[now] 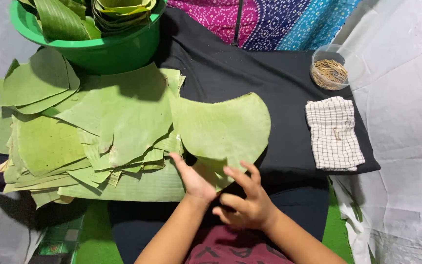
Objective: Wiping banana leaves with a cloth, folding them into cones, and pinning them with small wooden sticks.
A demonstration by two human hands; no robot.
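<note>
Rounded leaf piece lies mid black cloth, its lower tip at near edge, pinched in your left hand. Your right hand hovers just beside, fingers spread, holding nothing. Leaf pile at left edge, green tub far-left corner. Checked cloth and stick bowl along right edge.

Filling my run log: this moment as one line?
left hand: under leaf piece | right hand: fingers on it | leaf pile left | cloth right
</note>
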